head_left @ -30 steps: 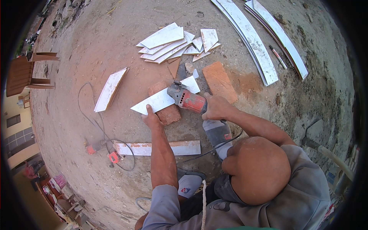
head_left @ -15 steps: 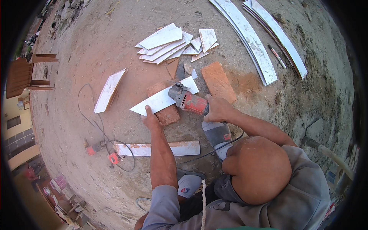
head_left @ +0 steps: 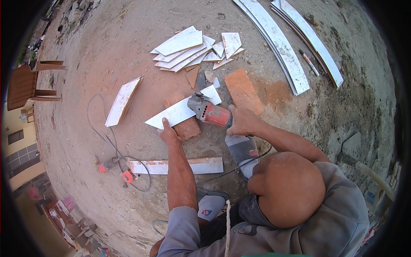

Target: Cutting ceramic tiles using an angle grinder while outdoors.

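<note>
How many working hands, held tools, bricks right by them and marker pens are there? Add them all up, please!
Hands: 2, left hand, right hand
Held tools: 1, red grinder
Bricks: 2, one brick under the white strip, another brick to its right
Marker pens: 1, marker pen
Total: 6

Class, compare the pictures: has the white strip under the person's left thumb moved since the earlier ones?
No. The white strip shows no clear shift in any direction against the reddish brick beneath it; the left hand holds it.
</note>
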A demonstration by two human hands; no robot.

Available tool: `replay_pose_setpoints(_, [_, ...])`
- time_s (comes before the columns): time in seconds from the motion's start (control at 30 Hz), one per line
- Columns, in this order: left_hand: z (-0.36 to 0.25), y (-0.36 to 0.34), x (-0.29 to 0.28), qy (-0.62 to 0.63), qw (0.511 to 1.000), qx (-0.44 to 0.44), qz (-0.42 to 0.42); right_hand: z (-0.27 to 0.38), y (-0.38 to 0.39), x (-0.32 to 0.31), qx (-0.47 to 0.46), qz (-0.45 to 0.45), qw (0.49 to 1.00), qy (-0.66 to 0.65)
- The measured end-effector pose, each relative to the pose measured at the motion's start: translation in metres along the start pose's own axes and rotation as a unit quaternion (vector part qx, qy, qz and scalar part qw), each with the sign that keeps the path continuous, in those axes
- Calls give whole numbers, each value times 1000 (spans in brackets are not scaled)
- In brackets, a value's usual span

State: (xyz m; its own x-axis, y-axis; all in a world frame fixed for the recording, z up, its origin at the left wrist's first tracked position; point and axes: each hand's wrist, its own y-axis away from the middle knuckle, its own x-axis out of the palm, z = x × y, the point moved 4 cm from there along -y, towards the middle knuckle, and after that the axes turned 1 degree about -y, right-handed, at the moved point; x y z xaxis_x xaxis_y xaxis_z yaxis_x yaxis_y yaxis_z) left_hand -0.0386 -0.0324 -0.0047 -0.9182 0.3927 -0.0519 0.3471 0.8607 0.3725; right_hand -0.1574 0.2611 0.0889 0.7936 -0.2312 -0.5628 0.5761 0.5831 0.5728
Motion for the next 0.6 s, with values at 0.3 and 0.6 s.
replay_pose_setpoints(0.3, [2,-1,-2,2,1000,5,-7,-3,10,-3,0,-10,1000,8])
replay_pose_setpoints(0.6, [0,1,-2,-10,1000,8,-10,-2,-2,-2,-5,-7,1000,2])
